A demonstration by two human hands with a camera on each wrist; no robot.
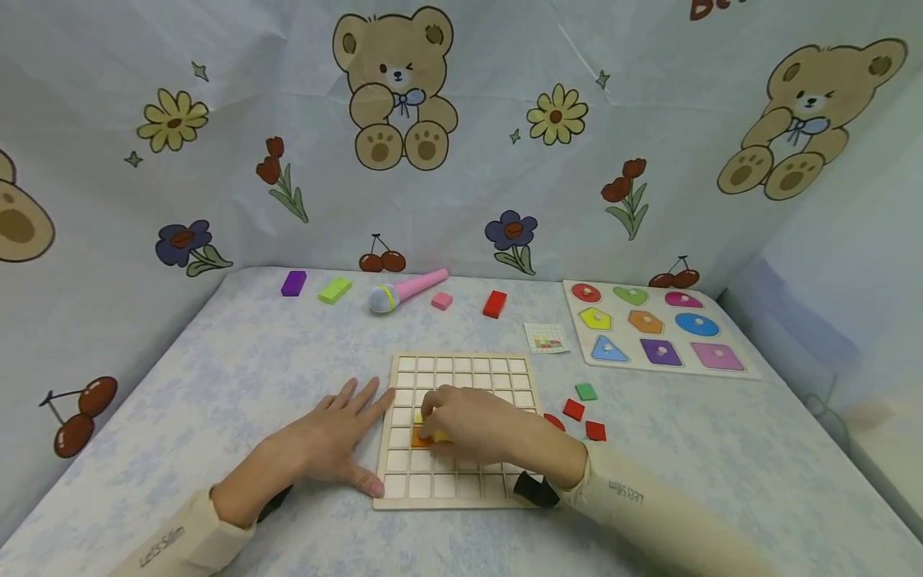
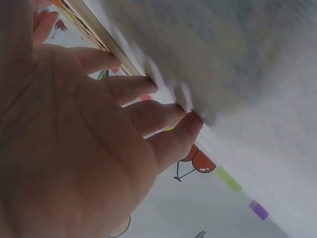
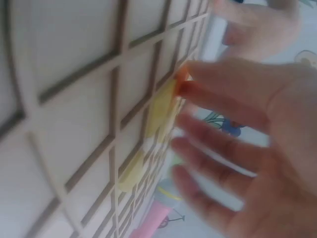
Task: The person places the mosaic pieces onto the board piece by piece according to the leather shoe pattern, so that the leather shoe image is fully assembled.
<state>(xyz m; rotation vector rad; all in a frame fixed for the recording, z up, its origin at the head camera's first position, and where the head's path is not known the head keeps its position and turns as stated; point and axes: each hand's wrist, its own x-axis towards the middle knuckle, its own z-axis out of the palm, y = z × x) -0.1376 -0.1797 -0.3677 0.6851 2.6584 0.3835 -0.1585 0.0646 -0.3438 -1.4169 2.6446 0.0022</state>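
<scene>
Head view, orange tile: an orange tile (image 1: 421, 438) lies in a cell of the wooden grid board (image 1: 461, 377), directly under the fingertips of the right hand (image 1: 472, 429).
Yellow tiles: two yellow pieces (image 3: 161, 106) sit in cells just beyond the orange one, touching or nearly touching it; the right wrist view is too blurred to say which.
Handling: I judge the tile light, stiff and thin, probably smooth-faced wood or plastic, so it would slide rather than bend. Seated flush in its cell, it offers little edge; the best hold looks like a fingertip pinch on two opposite sides, or a press from above to seat it.
Right hand fingers: slightly bent, tips (image 3: 185, 89) down on the orange tile, pressing rather than wrapping it.
Left hand: the left hand (image 1: 335, 437) lies flat on the bench (image 1: 216, 377), fingers straight and spread, fingertips against the board's left edge, steadying it.
Beyond the fingers: red and green tiles (image 1: 586, 410) lie loose on the bench to the right of the board; a shape puzzle board (image 1: 656, 328) sits further out.
</scene>
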